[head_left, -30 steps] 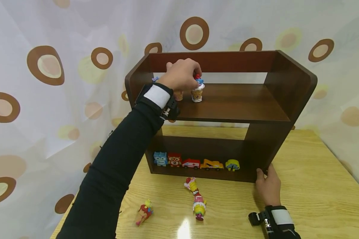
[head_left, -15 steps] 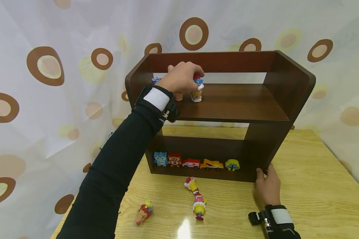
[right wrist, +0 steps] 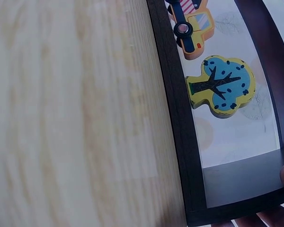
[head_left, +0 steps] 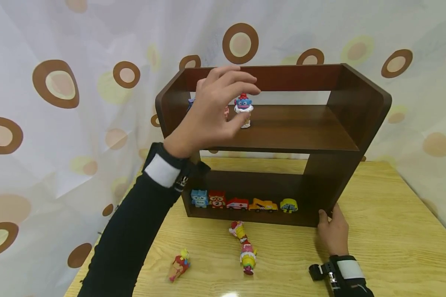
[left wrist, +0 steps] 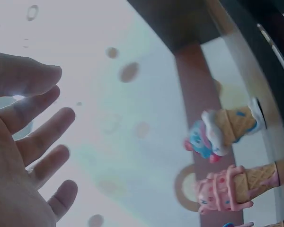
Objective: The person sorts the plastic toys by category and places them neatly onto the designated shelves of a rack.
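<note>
My left hand (head_left: 215,107) hovers before the upper level of a dark brown wooden shelf (head_left: 290,138), fingers spread and holding nothing. Just beyond its fingertips, a toy ice-cream-cone figure with a blue head and red top (head_left: 243,103) stands upright on that level. In the left wrist view a pink cone figure (left wrist: 222,189) stands beside the blue one (left wrist: 210,135), and a third figure is cut off at the edge. My right hand (head_left: 333,233) grips the shelf's lower right corner, thumb on the inner side and fingers outside.
Along the lower level stand a blue owl block (head_left: 199,198), a red owl block (head_left: 217,199), a toy ambulance (head_left: 238,203), a yellow truck (head_left: 263,205) and a tree block (head_left: 289,205). Cone figures (head_left: 179,264) (head_left: 248,259) (head_left: 238,230) lie on the wooden table (head_left: 394,247).
My left hand has let go of the blue-headed cone figure, opened its fingers and drawn back toward me. The figure stays upright on the shelf. My right hand has not moved.
</note>
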